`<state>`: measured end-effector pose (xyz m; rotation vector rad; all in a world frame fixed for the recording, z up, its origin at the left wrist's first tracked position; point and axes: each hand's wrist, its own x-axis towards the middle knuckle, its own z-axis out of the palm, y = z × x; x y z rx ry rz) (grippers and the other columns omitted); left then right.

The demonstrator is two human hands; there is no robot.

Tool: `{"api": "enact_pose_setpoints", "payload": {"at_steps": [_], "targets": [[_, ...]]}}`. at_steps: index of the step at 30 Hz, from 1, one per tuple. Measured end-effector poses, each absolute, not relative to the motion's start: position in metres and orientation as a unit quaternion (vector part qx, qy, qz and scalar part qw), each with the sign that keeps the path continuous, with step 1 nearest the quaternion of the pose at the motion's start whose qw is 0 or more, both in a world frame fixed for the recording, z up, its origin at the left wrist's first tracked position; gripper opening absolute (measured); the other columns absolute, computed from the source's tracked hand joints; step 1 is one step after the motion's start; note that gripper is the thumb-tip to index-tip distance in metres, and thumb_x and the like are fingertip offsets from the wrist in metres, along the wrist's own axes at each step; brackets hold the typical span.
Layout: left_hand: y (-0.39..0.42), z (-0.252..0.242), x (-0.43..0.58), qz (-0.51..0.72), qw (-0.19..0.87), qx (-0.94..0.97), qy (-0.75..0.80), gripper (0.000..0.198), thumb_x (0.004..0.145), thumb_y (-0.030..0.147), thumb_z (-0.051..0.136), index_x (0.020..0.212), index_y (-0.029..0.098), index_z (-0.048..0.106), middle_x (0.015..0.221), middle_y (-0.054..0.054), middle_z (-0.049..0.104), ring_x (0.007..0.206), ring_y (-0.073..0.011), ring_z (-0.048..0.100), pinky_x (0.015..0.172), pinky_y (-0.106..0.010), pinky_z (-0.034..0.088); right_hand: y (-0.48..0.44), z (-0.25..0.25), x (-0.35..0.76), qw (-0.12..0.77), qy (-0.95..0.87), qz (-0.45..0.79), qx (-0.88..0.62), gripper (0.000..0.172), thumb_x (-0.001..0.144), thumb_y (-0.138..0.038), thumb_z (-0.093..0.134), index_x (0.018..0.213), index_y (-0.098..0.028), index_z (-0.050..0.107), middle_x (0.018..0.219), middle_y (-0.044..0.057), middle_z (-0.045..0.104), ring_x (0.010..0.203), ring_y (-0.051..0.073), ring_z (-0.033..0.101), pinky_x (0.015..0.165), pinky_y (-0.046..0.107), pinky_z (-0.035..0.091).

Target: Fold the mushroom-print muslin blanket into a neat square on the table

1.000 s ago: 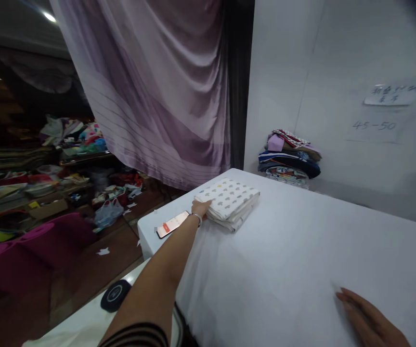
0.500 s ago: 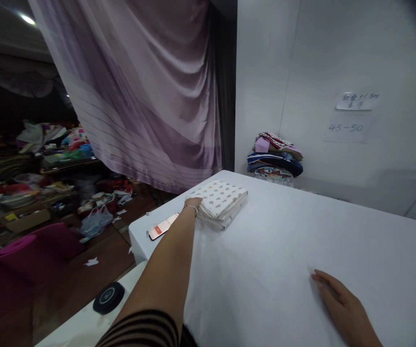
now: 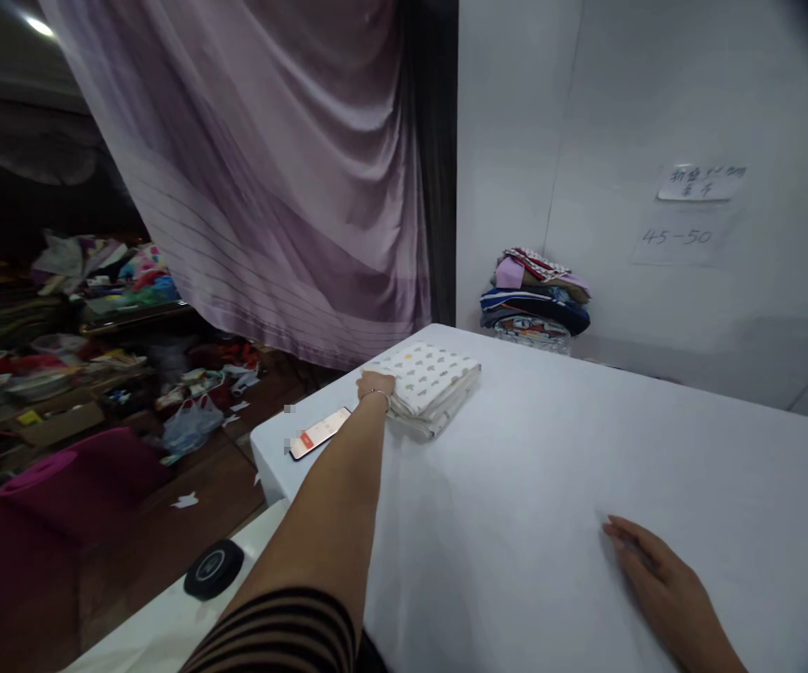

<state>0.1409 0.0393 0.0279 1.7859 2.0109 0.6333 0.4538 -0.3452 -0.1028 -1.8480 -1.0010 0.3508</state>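
L hand is on the near left edge of the folded cloth, white w/ little gray shapes & 1 yellow one. Its fingertips are hard to see, so can't tell if it's pinching the cloth or just touching it. R hand is well apart, low on the R side; fingers close together & bent, palm hidden, arm cut off by the pic edge. Can't tell if it touches the white surface.

The cloth lies flat near the surface's far L corner. Phone is just beside it, pt. hidden by the L arm; screen words too small to read. A round black thing sits lower L.

Further back: cloth pile, its bottom hidden, & purple curtain, top cut off. Stuff on far L is too dark to name.
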Motion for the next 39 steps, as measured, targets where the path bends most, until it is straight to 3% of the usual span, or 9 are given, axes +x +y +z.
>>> {"api": "enact_pose_setpoints", "payload": {"at_steps": [5,10,13,17,22,26,29,33,39], "targets": [[0.016,0.026,0.15,0.257,0.119,0.687,0.669,0.048,0.086,0.05,0.045,0.122,0.018,0.048,0.129,-0.016,0.048,0.123,-0.0304,0.041,0.095,-0.039,0.039,-0.345,-0.101,0.453,0.471,-0.424,0.132,-0.763,0.041,0.067,-0.051,0.056,0.095,-0.026,0.071,0.105,0.003,0.069,0.103,0.029,0.061,0.09,0.04,0.05],[-0.015,0.014,0.166,0.146,0.052,0.878,0.453,0.058,0.073,0.055,0.063,0.121,0.024,0.051,0.13,-0.009,0.05,0.122,-0.0271,0.043,0.103,-0.036,0.031,-0.344,-0.1,0.451,0.484,-0.419,0.131,-0.757,0.039,0.066,-0.053,0.056,0.092,-0.028,0.072,0.099,0.002,0.07,0.099,0.03,0.063,0.091,0.041,0.05],[-0.025,0.011,0.17,0.07,0.015,0.894,0.443,0.062,0.068,0.052,0.068,0.121,0.023,0.051,0.126,-0.011,0.053,0.118,-0.0302,0.046,0.1,-0.04,0.033,-0.343,-0.098,0.451,0.487,-0.419,0.142,-0.753,0.039,0.066,-0.051,0.057,0.093,-0.027,0.071,0.099,0.003,0.07,0.098,0.03,0.064,0.09,0.041,0.05],[-0.027,0.018,0.178,0.0,-0.016,0.888,0.459,0.058,0.071,0.038,0.064,0.124,0.021,0.047,0.122,-0.013,0.055,0.112,-0.0302,0.051,0.092,-0.039,0.039,-0.342,-0.098,0.45,0.494,-0.424,0.133,-0.747,0.038,0.066,-0.05,0.056,0.091,-0.026,0.072,0.098,0.003,0.071,0.097,0.029,0.064,0.088,0.04,0.052],[-0.035,0.019,0.193,-0.014,-0.039,0.869,0.493,0.041,0.074,0.018,0.053,0.116,0.017,0.051,0.109,-0.014,0.06,0.103,-0.0285,0.056,0.086,-0.038,0.043,-0.341,-0.098,0.449,0.499,-0.434,0.122,-0.74,0.038,0.066,-0.052,0.055,0.09,-0.026,0.071,0.097,0.004,0.071,0.094,0.03,0.065,0.088,0.045,0.052],[-0.046,0.012,0.203,0.0,-0.076,0.852,0.519,0.042,0.075,0.015,0.051,0.116,0.01,0.047,0.113,-0.02,0.054,0.108,-0.0337,0.052,0.088,-0.047,0.04,-0.34,-0.101,0.449,0.501,-0.434,0.128,-0.737,0.038,0.068,-0.053,0.054,0.092,-0.027,0.07,0.101,0.004,0.07,0.098,0.031,0.064,0.091,0.048,0.05],[-0.049,0.011,0.207,0.003,-0.082,0.846,0.527,0.037,0.078,0.013,0.048,0.115,0.009,0.048,0.113,-0.02,0.054,0.107,-0.0318,0.053,0.087,-0.044,0.041,-0.34,-0.101,0.449,0.507,-0.43,0.141,-0.734,0.037,0.07,-0.053,0.053,0.092,-0.029,0.069,0.102,0.004,0.069,0.099,0.031,0.063,0.089,0.048,0.051],[-0.039,0.033,0.208,0.002,-0.07,0.842,0.535,0.034,0.079,0.013,0.049,0.112,0.011,0.052,0.106,-0.018,0.061,0.101,-0.0262,0.058,0.083,-0.035,0.044,-0.341,-0.095,0.446,0.513,-0.43,0.15,-0.728,0.035,0.068,-0.051,0.054,0.091,-0.03,0.068,0.1,0.004,0.07,0.098,0.032,0.063,0.09,0.049,0.05],[-0.017,0.115,0.21,0.027,-0.067,0.829,0.554,0.032,0.078,0.022,0.052,0.108,0.011,0.06,0.108,-0.019,0.063,0.102,-0.0272,0.059,0.082,-0.031,0.046,-0.341,-0.095,0.444,0.531,-0.406,0.174,-0.723,0.031,0.067,-0.051,0.056,0.089,-0.032,0.068,0.097,0.002,0.07,0.098,0.032,0.063,0.091,0.048,0.05]]}}
